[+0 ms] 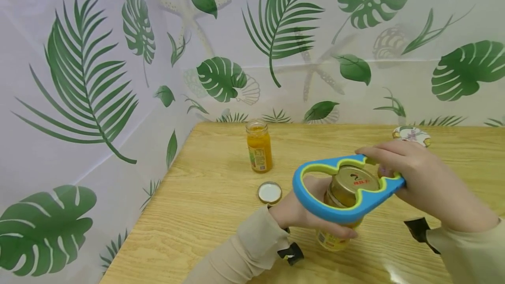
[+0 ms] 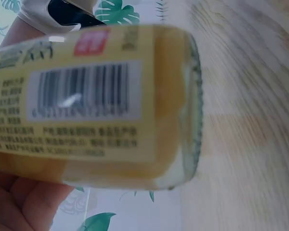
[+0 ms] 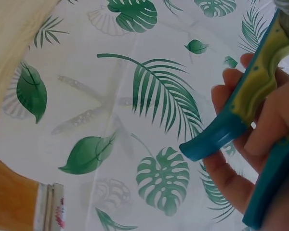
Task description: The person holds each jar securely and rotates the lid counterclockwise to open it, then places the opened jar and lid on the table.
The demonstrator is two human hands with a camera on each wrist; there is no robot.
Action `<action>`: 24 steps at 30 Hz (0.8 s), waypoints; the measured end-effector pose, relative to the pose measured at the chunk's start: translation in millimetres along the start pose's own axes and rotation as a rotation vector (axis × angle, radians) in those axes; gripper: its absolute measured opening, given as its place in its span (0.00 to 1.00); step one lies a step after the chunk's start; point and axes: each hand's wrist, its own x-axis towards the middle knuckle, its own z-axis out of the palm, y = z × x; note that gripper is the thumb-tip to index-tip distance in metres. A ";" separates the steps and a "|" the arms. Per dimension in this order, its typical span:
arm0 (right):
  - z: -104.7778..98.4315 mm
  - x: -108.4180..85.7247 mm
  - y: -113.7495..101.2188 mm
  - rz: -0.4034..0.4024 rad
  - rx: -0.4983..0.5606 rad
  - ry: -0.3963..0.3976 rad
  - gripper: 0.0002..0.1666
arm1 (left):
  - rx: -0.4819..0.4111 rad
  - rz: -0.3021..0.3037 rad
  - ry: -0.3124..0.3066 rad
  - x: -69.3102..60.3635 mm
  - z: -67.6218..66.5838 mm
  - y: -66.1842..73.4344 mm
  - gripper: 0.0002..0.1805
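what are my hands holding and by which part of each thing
Your left hand holds a jar by its body, below the gold lid; your right hand grips a blue-and-yellow opener by its handles.

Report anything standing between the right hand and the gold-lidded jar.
Only the blue opener, gripped by the right hand and looped around the gold lid of the jar; nothing else visible.

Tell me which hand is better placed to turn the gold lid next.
Probably the right hand: it grips the blue opener, which appears to sit around the gold lid. The left hand is occupied, holding the jar below.
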 end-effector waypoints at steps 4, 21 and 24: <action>2.3 -2.1 1.5 0.111 -0.004 -0.022 0.39 | 0.035 0.000 0.080 4.2 -0.2 -9.5 0.39; 20.9 -32.7 4.6 0.754 0.239 -0.331 0.29 | 0.189 -0.255 0.358 22.0 -12.6 -47.2 0.28; 23.9 -40.9 4.6 0.781 0.281 -0.362 0.26 | 0.173 -0.265 0.375 25.4 -14.5 -53.2 0.28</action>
